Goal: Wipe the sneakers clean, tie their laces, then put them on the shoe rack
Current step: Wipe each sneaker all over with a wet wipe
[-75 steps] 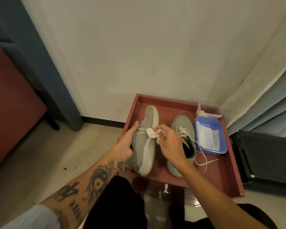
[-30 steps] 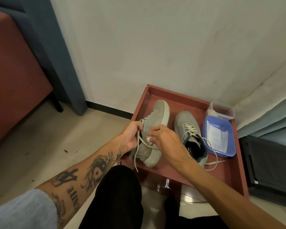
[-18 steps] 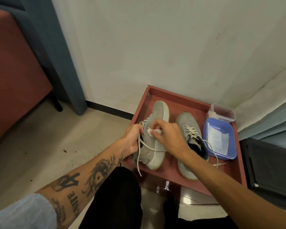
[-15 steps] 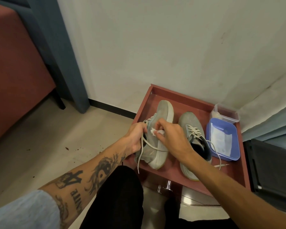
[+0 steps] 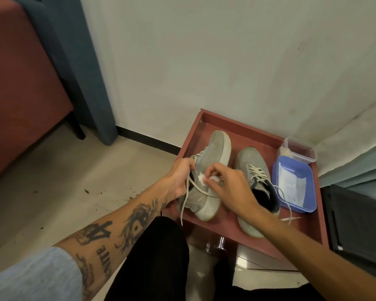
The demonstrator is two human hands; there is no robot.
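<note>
Against the wall: red tray (image 5: 243,127), both grey sneakers inside. Held sneaker (image 5: 213,157) tipped on its side, collar gripped by the left hand (image 5: 178,181). Second sneaker (image 5: 251,159) flat alongside, laces loose. Blue tub (image 5: 308,170) at the tray's right edge. Right hand (image 5: 232,190) pinches a white wipe (image 5: 202,178) against the held sneaker.

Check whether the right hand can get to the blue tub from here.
Probably yes: the right hand, pinching a wipe on the held sneaker, has only the low second sneaker between it and the blue tub, with nothing above.
</note>
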